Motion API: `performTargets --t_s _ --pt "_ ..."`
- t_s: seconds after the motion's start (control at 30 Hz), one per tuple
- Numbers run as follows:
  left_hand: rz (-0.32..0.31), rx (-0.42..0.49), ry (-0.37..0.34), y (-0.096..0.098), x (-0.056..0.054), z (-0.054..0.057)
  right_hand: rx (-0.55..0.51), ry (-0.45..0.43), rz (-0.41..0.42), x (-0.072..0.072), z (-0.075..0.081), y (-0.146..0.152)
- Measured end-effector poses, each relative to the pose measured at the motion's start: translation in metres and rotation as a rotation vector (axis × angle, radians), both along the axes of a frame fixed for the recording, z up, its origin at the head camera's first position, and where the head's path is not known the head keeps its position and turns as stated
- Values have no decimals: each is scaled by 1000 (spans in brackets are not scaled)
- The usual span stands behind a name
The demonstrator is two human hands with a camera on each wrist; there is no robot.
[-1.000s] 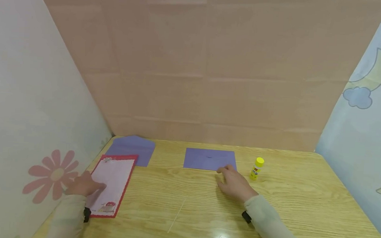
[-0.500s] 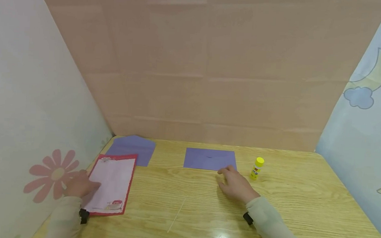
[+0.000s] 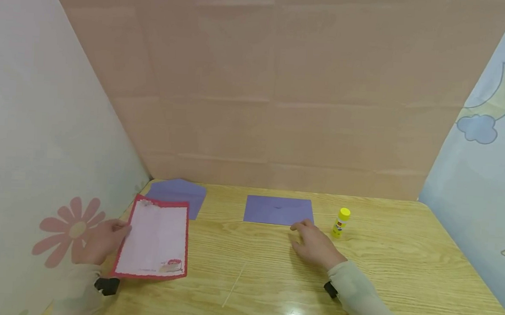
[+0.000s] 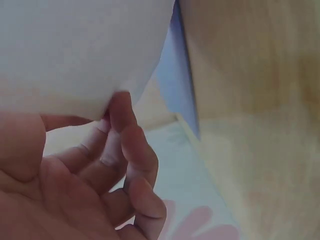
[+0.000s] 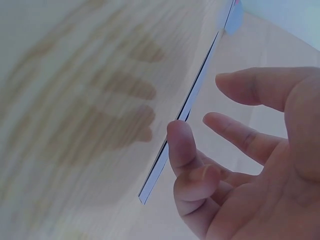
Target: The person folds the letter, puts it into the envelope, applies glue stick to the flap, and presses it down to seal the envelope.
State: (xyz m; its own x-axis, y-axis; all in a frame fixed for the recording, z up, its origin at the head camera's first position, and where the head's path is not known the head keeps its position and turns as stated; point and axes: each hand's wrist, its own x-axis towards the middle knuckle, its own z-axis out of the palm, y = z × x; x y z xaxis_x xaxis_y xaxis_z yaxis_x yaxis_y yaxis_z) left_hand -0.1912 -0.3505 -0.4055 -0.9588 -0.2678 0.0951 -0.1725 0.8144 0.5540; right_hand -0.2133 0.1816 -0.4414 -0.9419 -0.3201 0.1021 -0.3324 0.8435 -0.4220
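Note:
My left hand pinches the left edge of a sheet of letter paper with a red border and small printed pictures. The sheet is lifted off the table and bows a little. In the left wrist view its pale back runs in between thumb and fingers. My right hand hovers with loosely bent fingers at the near right corner of a closed purple envelope. Nothing is between its fingers in the right wrist view, where the envelope shows edge-on.
Behind the sheet lies a second purple envelope with its flap raised, partly covered. A yellow glue stick stands upright to the right of the right hand. The wooden table meets a brown backdrop at the rear and pale printed side walls.
The left hand has picked the sheet up from the table and moved it slightly right, its near edge now raised. The right hand has hardly moved.

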Motion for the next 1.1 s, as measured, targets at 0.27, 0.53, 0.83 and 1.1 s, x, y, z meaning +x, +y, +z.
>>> performTargets --t_s 0.27,0.53,0.83,1.1 --pt "-158 202 -123 27 -4 15 -4 -14 -10 1 1 1" --pt "-229 308 1 66 -6 21 -11 -26 -17 4 1 1" --pt "-293 420 -6 117 -19 19 -67 -32 42 5 0 -2" --pt "-379 522 -10 158 -28 9 -166 -84 51 6 4 -7"
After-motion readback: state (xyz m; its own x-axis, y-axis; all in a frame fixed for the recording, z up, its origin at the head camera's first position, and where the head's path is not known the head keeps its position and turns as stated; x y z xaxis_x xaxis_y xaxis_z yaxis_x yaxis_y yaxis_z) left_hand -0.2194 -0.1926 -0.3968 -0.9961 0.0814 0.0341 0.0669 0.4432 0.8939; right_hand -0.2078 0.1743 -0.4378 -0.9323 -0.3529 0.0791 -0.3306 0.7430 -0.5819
